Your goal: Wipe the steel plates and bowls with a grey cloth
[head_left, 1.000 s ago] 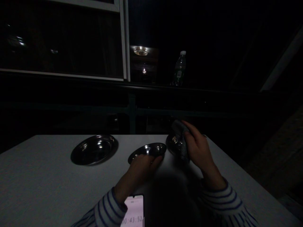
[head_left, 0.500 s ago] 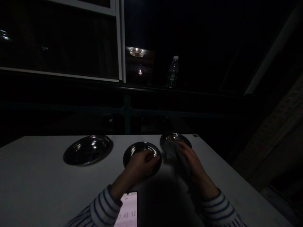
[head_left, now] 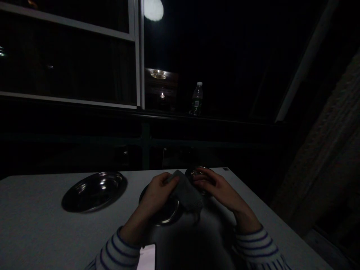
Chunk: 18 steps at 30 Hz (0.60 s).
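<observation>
My left hand [head_left: 158, 192] is closed, thumb and fingers pinching the upper corner of a dark grey cloth [head_left: 188, 195]. The cloth hangs down to the right, over the edge of the middle metal dish [head_left: 168, 217]. My left hand and wrist hide much of that dish. My right hand [head_left: 218, 185] is beside the cloth with its fingers apart and curved, in front of the right metal dish [head_left: 191, 173], which it partly covers. I see nothing held in it.
A larger shiny metal dish [head_left: 92, 193] stands on the white table [head_left: 33, 225] at the left. A lit phone [head_left: 146, 258] lies at the near edge by my left sleeve. A plastic bottle [head_left: 197, 99] stands on the dark ledge behind.
The cloth has passed from my right hand to my left, which has risen from the middle dish. My right hand has let go. The view has tilted upward.
</observation>
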Tool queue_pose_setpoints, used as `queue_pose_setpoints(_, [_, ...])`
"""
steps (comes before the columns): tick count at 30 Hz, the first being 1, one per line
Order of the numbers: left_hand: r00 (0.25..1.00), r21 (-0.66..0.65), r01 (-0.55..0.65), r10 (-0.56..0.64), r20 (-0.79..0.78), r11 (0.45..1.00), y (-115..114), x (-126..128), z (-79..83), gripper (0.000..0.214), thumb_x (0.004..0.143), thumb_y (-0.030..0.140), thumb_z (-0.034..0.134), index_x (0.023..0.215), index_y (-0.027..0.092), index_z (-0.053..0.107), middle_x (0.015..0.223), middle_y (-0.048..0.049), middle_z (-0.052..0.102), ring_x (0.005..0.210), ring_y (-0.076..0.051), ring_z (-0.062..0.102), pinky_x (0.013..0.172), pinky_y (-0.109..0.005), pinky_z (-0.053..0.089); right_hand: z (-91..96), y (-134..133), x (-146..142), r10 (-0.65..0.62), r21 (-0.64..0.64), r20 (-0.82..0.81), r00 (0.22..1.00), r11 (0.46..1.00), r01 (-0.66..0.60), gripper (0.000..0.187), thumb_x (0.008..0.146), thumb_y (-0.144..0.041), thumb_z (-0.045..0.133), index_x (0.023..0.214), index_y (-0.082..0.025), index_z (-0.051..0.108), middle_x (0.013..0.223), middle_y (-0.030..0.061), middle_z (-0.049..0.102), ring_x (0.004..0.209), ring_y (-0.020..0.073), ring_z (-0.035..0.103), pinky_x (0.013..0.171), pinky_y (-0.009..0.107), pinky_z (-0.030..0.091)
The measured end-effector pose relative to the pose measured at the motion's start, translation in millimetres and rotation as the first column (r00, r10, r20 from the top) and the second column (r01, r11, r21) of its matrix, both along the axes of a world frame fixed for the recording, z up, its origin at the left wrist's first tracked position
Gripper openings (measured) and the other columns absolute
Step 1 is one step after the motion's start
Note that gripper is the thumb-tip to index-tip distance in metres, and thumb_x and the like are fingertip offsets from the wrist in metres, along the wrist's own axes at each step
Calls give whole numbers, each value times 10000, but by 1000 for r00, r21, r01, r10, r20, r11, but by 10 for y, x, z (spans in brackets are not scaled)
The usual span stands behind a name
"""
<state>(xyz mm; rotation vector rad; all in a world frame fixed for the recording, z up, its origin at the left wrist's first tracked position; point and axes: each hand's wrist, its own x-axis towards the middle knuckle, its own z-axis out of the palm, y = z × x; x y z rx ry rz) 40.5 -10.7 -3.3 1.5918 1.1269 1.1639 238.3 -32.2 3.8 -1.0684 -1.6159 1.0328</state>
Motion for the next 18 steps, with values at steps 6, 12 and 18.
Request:
queue_pose_setpoints(6, [986,-83,6,8,169,997,-23,-8,48,327,748,461,554,862,159,610,689,-6,640,627,-150,590,562,-247,426,85,65,-54,-24,157,339,941,987,-31,412,770,-255,584,1177,-210,534,1176,53,572,1081,189,528,943,349,396])
queue_pose_setpoints(12, [924,-174,186,-112,366,967,-11,-44,-1,450,691,311,665,1092,162,526,777,-32,697,703,-167,645,686,-283,465,50,194,-106,-93,189,253,963,981,45,337,817,-274,512,1144,-198,542,1110,52,610,1044,179,554,906,337,427])
queue_pose_setpoints(18, [953,-158,58,-8,302,986,21,17,-25,247,681,289,654,885,152,630,614,12,668,643,-157,639,612,-247,456,47,58,-176,-247,408,450,858,912,48,428,775,-351,594,1183,-244,520,1208,47,547,1108,206,499,946,360,383])
